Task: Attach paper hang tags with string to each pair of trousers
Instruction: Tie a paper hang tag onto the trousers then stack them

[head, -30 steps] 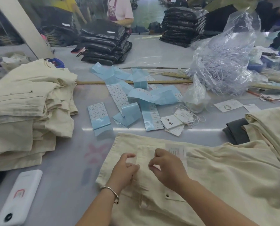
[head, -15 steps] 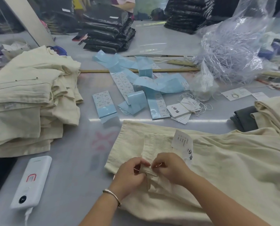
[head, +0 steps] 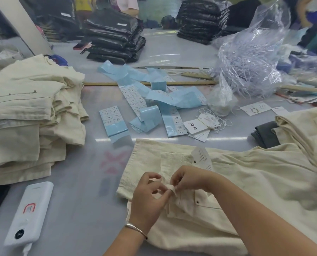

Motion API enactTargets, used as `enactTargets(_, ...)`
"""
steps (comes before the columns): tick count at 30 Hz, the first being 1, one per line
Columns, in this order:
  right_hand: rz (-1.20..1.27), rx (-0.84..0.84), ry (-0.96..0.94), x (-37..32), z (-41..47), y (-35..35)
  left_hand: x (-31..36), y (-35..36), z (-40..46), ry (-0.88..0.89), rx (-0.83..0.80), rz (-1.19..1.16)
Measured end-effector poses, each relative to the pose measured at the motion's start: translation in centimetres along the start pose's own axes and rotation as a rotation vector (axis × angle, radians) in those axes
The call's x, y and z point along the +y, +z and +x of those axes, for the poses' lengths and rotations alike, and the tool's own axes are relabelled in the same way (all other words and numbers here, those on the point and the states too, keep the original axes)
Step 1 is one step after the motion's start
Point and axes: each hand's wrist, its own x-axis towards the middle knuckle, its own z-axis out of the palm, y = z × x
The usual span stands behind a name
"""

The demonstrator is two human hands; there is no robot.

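A cream pair of trousers lies across the grey table in front of me. My left hand pinches a raised belt loop at the waistband. My right hand meets it from the right, fingers curled and pinching at the same loop. A white paper hang tag with printed text stands up just behind my right hand; its string is too fine to make out. More white hang tags with strings lie in a loose heap further back.
A stack of folded cream trousers fills the left. Blue sticker strips are strewn mid-table. A white power bank lies front left. Clear plastic bags, black packed piles, and more cream and grey trousers stand around.
My hands drew nearer to me along the waistband and lifted the belt loop. The hang tag rose from flat on the cloth to standing behind my right hand.
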Motion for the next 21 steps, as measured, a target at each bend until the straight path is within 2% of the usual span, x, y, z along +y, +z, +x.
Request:
enactTargets(6, 0.036, -0.021, 0.054, 0.1, 0.3, 0.3, 0.1, 0.1, -0.7, 0.136, -0.073, 0.082)
enactTargets(12, 0.098, -0.020, 0.063, 0.2, 0.3, 0.6, -0.2, 0.3, -0.5, 0.225, 0.008, 0.154)
enactTargets(15, 0.119, 0.033, 0.039, 0.2, -0.4, 0.2, -0.1, 0.3, -0.3, 0.208, 0.007, 0.149)
enactTargets(17, 0.109, 0.207, -0.050, 0.4, -1.3, -1.1, 0.0, 0.1, -0.1, 0.150, -0.002, 0.105)
enactTargets(20, 0.156, 0.773, -0.241, 2.1, -3.7, -4.5, 0.5, -0.4, 0.4, 0.038, -0.003, -0.045)
enactTargets(21, 0.185, 0.921, -0.249, 3.2, -4.4, -5.6, 0.7, -0.5, 0.6, -0.019, 0.004, -0.129)
